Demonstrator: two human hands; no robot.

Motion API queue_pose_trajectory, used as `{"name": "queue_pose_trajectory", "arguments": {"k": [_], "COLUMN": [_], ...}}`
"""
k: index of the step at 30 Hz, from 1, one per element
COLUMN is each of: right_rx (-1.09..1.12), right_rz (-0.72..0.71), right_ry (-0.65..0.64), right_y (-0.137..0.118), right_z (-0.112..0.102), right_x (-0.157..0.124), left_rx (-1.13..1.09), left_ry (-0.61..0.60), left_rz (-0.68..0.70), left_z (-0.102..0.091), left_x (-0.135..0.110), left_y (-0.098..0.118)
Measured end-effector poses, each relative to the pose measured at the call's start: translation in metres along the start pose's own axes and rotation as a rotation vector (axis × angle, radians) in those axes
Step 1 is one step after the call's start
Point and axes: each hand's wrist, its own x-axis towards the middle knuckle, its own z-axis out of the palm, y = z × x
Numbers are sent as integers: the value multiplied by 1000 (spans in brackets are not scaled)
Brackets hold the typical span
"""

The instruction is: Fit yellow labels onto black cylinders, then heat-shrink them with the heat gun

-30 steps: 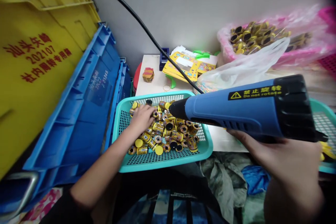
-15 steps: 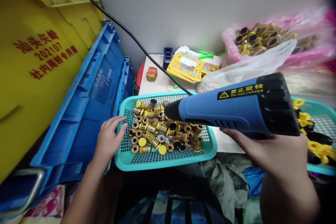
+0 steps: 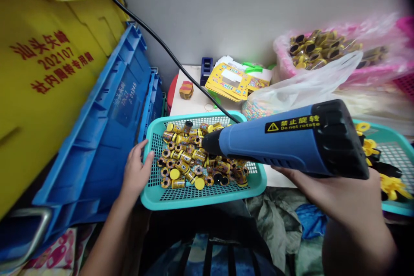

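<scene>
My right hand (image 3: 336,194) grips a blue and black heat gun (image 3: 287,144) from below. Its nozzle points left over a teal mesh basket (image 3: 194,196). The basket holds several small yellow and black cylinders (image 3: 190,161) with printed sleeves. My left hand (image 3: 136,173) rests on the basket's left rim, thumb hooked over the edge and fingers outside, holding it. The gun's black cord (image 3: 155,36) runs up to the left across the wall.
Yellow (image 3: 42,64) and blue crates (image 3: 110,125) lean at the left. Behind the basket a white table (image 3: 190,101) carries yellow cards (image 3: 231,82) and a tape dispenser (image 3: 206,69). A pink bag of cylinders (image 3: 323,47) and another teal basket (image 3: 396,159) lie at the right.
My left hand left the pile of cylinders and moved back to the basket's left rim, taking hold of it. The heat gun dipped slightly lower over the basket.
</scene>
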Motion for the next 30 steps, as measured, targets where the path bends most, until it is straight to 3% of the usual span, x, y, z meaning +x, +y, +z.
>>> {"name": "queue_pose_trajectory", "arguments": {"k": [3, 8, 12, 19, 25, 30], "right_rx": [89, 112, 180, 264, 340, 300], "right_rz": [-29, -194, -267, -387, -518, -515], "right_ry": [-30, 82, 54, -77, -162, -81], "right_y": [-5, -28, -46, -55, -51, -50], "right_z": [7, 26, 32, 31, 13, 18], "right_x": [0, 10, 19, 17, 22, 16], "left_rx": [-52, -79, -55, -73, -98, -127], "left_ry": [11, 30, 58, 69, 56, 53], "left_rz": [-45, -86, -100, -117, -85, -98], "left_z": [1, -1, -7, -10, -5, -2], "left_x": [-1, -4, -8, -15, -18, -18], "left_y": [-2, 0, -3, -16, -18, -19]}}
